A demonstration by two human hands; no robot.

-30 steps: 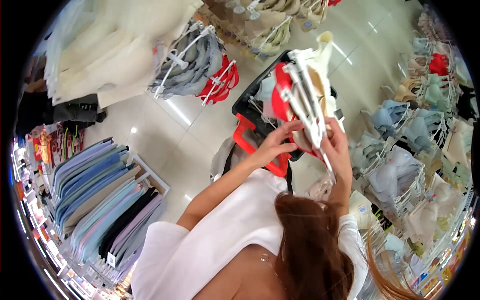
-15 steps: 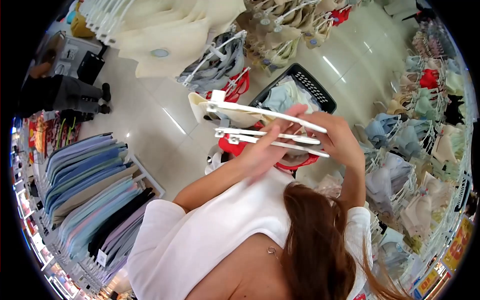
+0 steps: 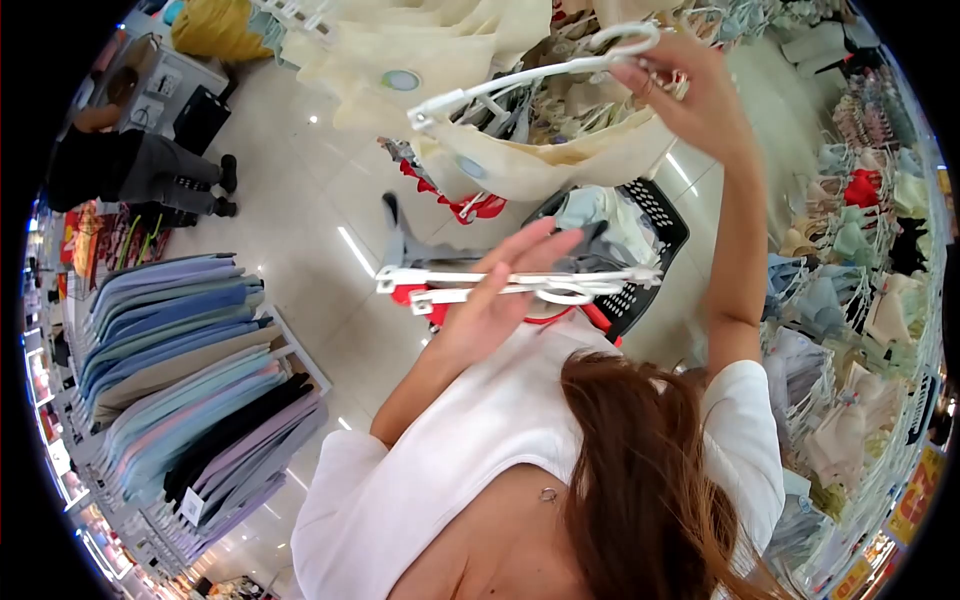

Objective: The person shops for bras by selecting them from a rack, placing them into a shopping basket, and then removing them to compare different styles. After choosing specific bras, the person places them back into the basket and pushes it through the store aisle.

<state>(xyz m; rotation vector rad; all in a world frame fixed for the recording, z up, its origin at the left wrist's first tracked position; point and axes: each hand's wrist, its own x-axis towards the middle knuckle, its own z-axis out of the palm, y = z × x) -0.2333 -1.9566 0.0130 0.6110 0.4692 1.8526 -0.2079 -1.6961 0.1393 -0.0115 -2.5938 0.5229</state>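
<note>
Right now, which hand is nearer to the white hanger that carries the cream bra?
Right: the right hand holds the white hanger by its hook end. The left hand is apart from it, lower in the view, at other white hangers.

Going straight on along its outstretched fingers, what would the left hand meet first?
The left hand would probably meet the cream bra hanging from the hanger in the right hand. The pale clothes in the black basket also lie near that line, but look lower; depth is unclear.
</note>
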